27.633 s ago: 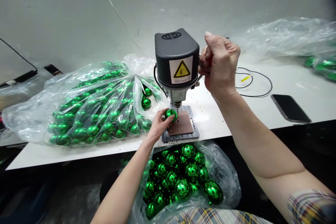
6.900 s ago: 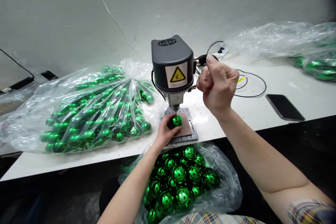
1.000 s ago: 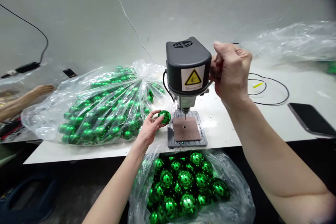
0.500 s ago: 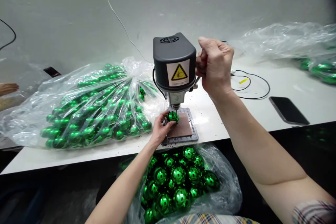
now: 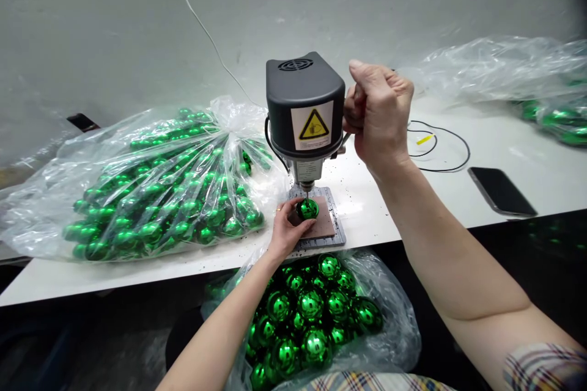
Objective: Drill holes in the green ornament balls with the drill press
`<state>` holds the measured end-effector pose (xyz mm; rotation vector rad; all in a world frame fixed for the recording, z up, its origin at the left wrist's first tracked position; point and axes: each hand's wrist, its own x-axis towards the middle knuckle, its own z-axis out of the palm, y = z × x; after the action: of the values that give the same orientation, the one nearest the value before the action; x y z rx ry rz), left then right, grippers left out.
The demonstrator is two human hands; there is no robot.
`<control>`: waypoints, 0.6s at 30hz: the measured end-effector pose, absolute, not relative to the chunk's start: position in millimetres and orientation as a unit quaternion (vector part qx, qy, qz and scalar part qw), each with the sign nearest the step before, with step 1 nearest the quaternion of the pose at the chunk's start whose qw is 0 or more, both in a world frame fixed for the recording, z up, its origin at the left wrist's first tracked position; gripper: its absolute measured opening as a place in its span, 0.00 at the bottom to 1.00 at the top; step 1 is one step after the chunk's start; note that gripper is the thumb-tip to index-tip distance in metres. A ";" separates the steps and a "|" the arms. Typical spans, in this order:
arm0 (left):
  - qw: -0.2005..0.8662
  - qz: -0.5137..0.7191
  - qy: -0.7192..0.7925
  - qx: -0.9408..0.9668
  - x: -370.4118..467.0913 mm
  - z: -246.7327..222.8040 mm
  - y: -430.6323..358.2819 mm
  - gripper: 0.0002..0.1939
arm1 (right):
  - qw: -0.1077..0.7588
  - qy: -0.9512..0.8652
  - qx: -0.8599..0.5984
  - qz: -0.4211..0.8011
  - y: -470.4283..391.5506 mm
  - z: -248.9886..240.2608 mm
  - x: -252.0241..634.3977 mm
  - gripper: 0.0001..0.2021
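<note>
Under the chuck of a small black drill press, my left hand grips a shiny green ball between thumb and fingers. The ball is just above or on the brown pad of the press's grey base. The drill bit reaches down to the ball's top; whether it has gone in I cannot tell. Raised at the press's right side, my right hand is closed around the feed lever, most of which the fingers hide.
Left of the press lies a large clear bag full of green balls. An open bag with more balls sits below the table edge. To the right are a phone, a coiled black cable and another plastic bag.
My left hand has shifted the green ball slightly right and down, beneath the bit. My right hand stays on the lever. Another person's hand at the far left is out of view now.
</note>
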<state>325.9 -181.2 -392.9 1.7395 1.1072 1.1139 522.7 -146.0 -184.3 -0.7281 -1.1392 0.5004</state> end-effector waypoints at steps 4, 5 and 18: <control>0.416 0.438 0.421 0.677 324.7 -399.1 -180.9 0.29 | 0.775 -0.501 -0.319 0.215 -162.2 -183.0 513.6 0.28; 0.416 0.437 0.420 0.677 324.4 -400.8 -180.8 0.29 | 0.783 -0.494 -0.314 0.213 -167.3 -182.8 510.7 0.27; 0.397 0.452 0.413 0.684 325.2 -405.8 -181.4 0.30 | 0.822 -0.519 -0.209 0.110 -205.7 -223.6 496.9 0.26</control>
<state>325.2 -181.4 -405.8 1.7314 1.0467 1.1448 496.9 -205.7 -223.6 -0.4455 -1.1039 0.2343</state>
